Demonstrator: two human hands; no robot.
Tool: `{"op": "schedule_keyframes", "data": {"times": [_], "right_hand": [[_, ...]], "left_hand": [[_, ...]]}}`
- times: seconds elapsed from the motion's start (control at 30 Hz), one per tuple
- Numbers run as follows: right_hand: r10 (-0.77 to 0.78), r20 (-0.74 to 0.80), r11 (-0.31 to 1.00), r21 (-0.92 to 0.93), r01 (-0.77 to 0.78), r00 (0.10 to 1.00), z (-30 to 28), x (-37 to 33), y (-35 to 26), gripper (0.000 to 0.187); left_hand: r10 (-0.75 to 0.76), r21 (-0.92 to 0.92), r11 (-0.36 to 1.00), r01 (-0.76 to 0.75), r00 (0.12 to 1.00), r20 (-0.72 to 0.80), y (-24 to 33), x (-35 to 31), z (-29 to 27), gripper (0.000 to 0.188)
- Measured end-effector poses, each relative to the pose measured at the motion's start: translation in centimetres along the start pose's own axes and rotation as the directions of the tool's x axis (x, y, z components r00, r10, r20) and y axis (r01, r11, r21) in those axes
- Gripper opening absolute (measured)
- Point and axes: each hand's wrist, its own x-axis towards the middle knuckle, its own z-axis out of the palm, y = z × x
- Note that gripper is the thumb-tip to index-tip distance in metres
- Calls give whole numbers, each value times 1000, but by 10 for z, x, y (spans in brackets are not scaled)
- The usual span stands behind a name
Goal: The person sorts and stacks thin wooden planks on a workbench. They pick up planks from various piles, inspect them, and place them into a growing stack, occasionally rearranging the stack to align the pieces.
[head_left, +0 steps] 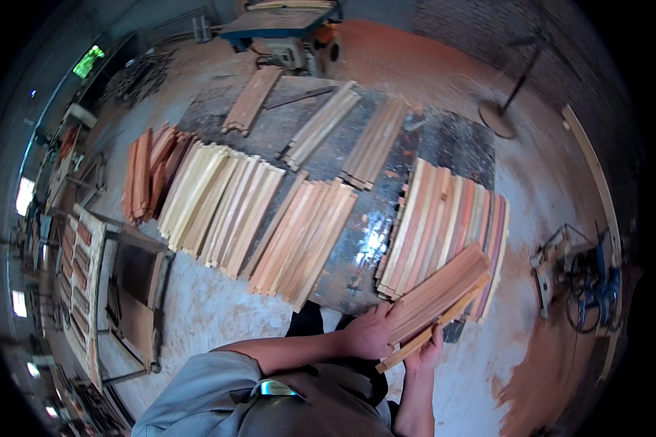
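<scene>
Near the front edge of a dark work table, both my hands hold a bundle of reddish-brown wooden strips (pixel 441 293), which slants up to the right. My left hand (pixel 372 331) is closed around its near left end. Below the bundle, my right hand (pixel 424 353) grips it from the right side, where a lighter yellowish strip (pixel 419 341) runs along the edge. The bundle's far end overlaps a row of mixed red, pink and pale strips (pixel 437 218) at the table's right. Most of my right fingers are hidden by the wood.
On the dark table (pixel 328 269) lie pale strips (pixel 219 204), pinkish strips (pixel 306 237), dark red strips (pixel 149 171) and brown strips (pixel 375 142). Beyond stands a table machine (pixel 284 25). A pedestal fan (pixel 497 120) is at the far right, a rack (pixel 80 291) at left.
</scene>
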Motion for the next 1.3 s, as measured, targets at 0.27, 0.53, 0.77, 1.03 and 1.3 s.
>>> {"op": "schedule_keyframes", "data": {"times": [0.27,0.53,0.77,1.03,1.3], "right_hand": [[-61,36,980,-189,67,998,14,7,-15,62],[-60,0,977,-205,59,998,18,9,-19,61],[-32,-16,979,-201,28,999,21,7,-16,55],[-220,-95,967,-154,204,971,52,-4,-7,71],[-175,2,946,-279,168,985,8,2,-5,76]], "left_hand": [[-9,-109,994,23,992,123,13,-11,-28,90],[18,-112,994,-2,990,143,7,-9,-28,90],[25,-143,990,1,984,177,6,-8,-23,89],[-51,-134,988,76,982,181,23,1,-15,107],[-17,-2,1000,17,999,42,33,-2,8,121]]}}
